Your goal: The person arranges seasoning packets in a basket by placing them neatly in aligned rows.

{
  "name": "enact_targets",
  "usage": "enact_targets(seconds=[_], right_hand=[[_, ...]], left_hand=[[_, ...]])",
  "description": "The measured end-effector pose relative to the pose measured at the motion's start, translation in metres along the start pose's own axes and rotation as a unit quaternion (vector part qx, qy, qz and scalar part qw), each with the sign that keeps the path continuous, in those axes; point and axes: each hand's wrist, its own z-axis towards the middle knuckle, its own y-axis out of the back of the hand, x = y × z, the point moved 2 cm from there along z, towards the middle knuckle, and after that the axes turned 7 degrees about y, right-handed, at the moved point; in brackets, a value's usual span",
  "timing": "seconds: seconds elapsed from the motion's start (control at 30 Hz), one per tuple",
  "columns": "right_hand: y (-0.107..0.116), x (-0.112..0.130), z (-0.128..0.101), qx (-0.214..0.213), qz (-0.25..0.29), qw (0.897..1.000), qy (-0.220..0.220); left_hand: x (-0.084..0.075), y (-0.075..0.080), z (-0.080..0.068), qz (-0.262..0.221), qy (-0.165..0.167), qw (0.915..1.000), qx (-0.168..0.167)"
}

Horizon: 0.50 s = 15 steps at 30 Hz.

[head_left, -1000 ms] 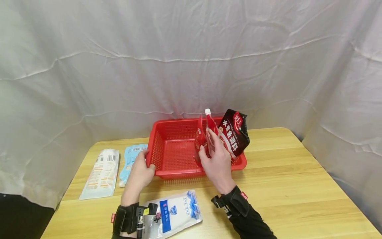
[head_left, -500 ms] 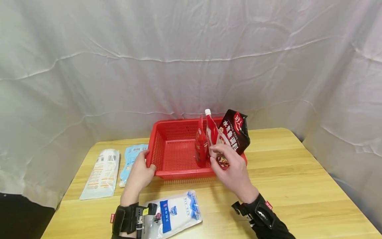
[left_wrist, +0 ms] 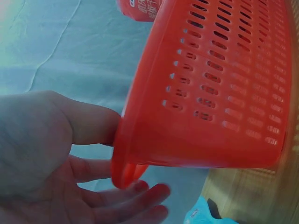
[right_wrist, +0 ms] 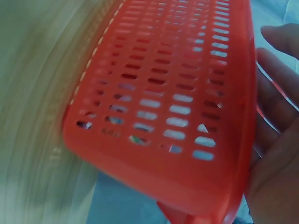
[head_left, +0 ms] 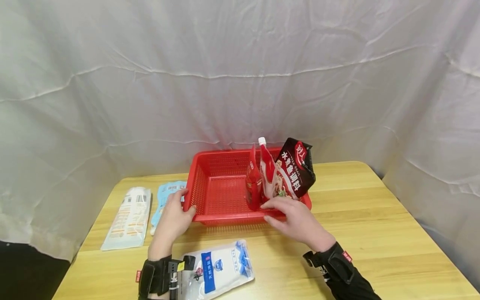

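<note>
The left hand point(head_left: 174, 216) grips the left rim of a red basket point(head_left: 225, 217) on the bench point(head_left: 360, 225). The right hand point(head_left: 298, 221), thumb and fingers apart, is at its front rim, near a red packet point(head_left: 253, 185), capped pouch point(head_left: 267, 171) and tilted black packet point(head_left: 298, 166) inside.

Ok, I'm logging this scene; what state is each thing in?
Red basket: upright, partly filled
Red pouch: standing in basket
White-capped pouch: standing in basket, capped
Black pouch: tilted, in basket
Blue-labelled bag: lying flat
Light-blue pouch: lying flat, partly hidden
White pouch: lying flat
Left grip: holding basket
Right grip: at basket's front, contact unclear
</note>
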Motion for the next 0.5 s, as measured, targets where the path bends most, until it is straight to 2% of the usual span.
enact_targets(seconds=[0.13, 0.2, 0.3, 0.37, 0.5], right_hand=[[-0.001, -0.005, -0.003, 0.02, 0.004, 1.0, -0.012], [0.0, -0.006, -0.003, 0.021, 0.011, 1.0, -0.015], [0.0, -0.007, -0.004, 0.02, 0.021, 0.999, -0.016], [0.0, -0.007, -0.003, 0.02, 0.024, 0.999, -0.017], [-0.001, -0.008, -0.003, 0.022, 0.027, 0.999, -0.023]], left_hand=[[-0.006, 0.004, -0.005, -0.009, -0.016, 0.9992, -0.035], [-0.009, 0.007, -0.009, -0.019, -0.041, 0.9973, -0.058], [-0.015, 0.011, -0.015, -0.037, -0.107, 0.9898, -0.086], [-0.018, 0.013, -0.019, -0.049, -0.16, 0.9816, -0.091], [-0.025, 0.011, -0.025, -0.063, -0.251, 0.9639, -0.063]])
